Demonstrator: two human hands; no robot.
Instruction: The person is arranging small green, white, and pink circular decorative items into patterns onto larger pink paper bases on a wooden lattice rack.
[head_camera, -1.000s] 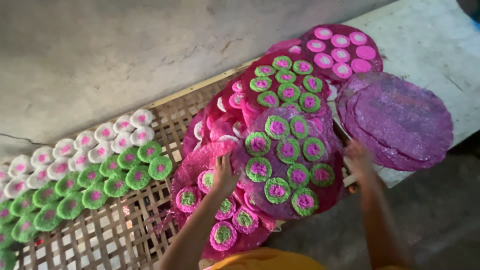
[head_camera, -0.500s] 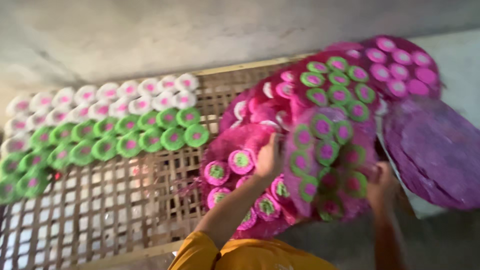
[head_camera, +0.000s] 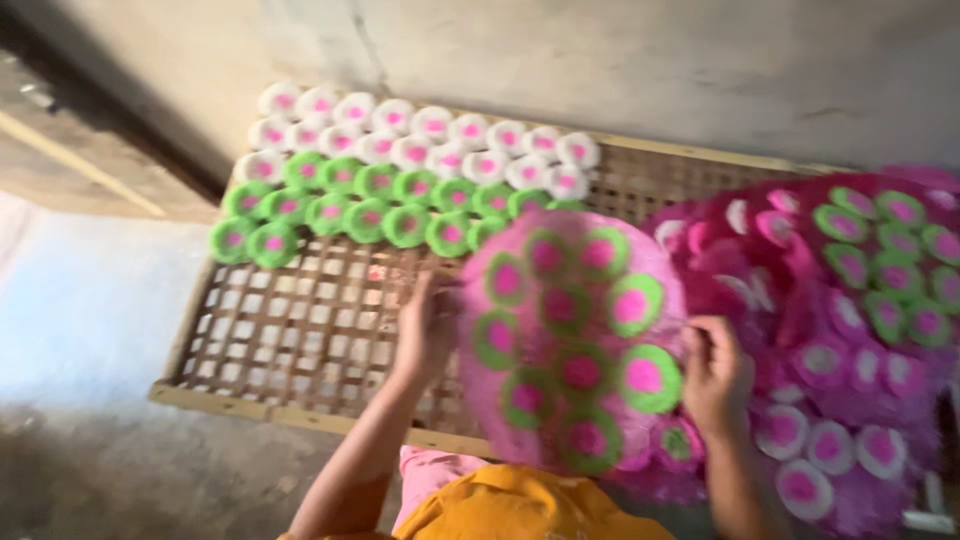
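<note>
Head-camera view: a pink round mat (head_camera: 575, 335) dotted with green-rimmed pink discs is held up between both hands above a woven bamboo rack (head_camera: 300, 330). The left hand (head_camera: 428, 330) is pressed against the mat's left edge, and its fingers (head_camera: 420, 300) appear curled around that edge, though blur hides the exact grip. The right hand (head_camera: 715, 375) is closed on the mat's right edge, with the fingers (head_camera: 700, 345) bent over the rim and pinching it. The mat is tilted toward the camera and is seen just in front of the person's orange garment (head_camera: 520, 510).

On the far part of the rack, rows of small round cakes are laid out: white ones with pink centres (head_camera: 420, 135) at the back, and green ones with pink centres (head_camera: 370, 205) just in front of them, the rows touching one another. The near part of the rack's lattice is seen bare beneath the left hand.

To the right, a heap of further pink mats (head_camera: 850, 330) carrying green and white discs is piled, overlapping one another and touching the held mat's right side. A pale concrete wall (head_camera: 600, 60) is seen behind the rack, and a grey floor (head_camera: 90, 300) lies to its left.
</note>
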